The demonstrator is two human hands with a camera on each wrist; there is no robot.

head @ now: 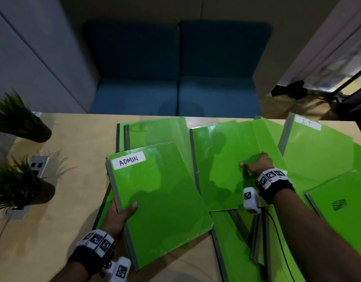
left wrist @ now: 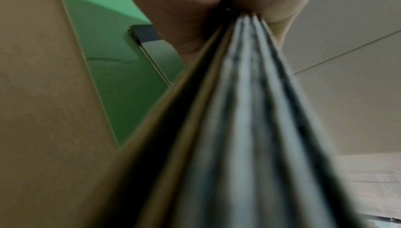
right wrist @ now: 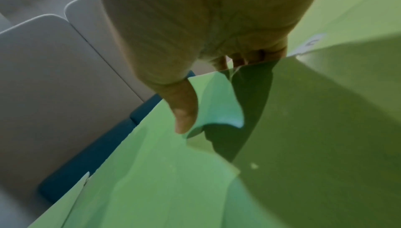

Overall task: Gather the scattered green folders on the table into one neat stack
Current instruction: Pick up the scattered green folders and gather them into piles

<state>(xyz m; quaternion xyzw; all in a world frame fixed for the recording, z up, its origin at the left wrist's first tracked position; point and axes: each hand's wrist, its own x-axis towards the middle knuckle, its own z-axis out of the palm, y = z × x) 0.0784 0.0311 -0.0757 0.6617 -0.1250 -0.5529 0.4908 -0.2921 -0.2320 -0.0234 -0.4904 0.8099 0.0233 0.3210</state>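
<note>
We see a pale wood-grain desk (head: pixel 73 139) set against a blue upholstered sofa (head: pixel 175 78) with two seat cushions, grey panel walls behind it, and two potted grass-like plants (head: pixel 14 123) at the desk's left edge beside a metal socket plate (head: pixel 38 165). Glossy green folders (head: pixel 328 159) with grey spine strips lie fanned and overlapping from the desk's middle to its right edge and down to the near edge. The left hand (head: pixel 119 215) grips the spine edge of the ADMIN folder (head: pixel 161 200), thumb on the cover and fingers beneath; it sits tilted, near the desk's middle, over other folders. In the left wrist view we see several blurred grey spines held together in that grip, so it carries more than one folder, though we cannot count them. The right hand (head: pixel 257 163) pinches the right edge of a middle folder (head: pixel 220 159) toward the far edge of the desk, thumb pressed on top, fingers curled under the edge and hidden. A folder labelled IT (head: pixel 309 143) lies by the far right corner, its right side cut off by the frame. Another folder at the right edge carries a dark scribbled mark (head: pixel 340 204) we cannot read. Both wrists wear black bands with white tag blocks. The covers reflect light and hand shadows.
</note>
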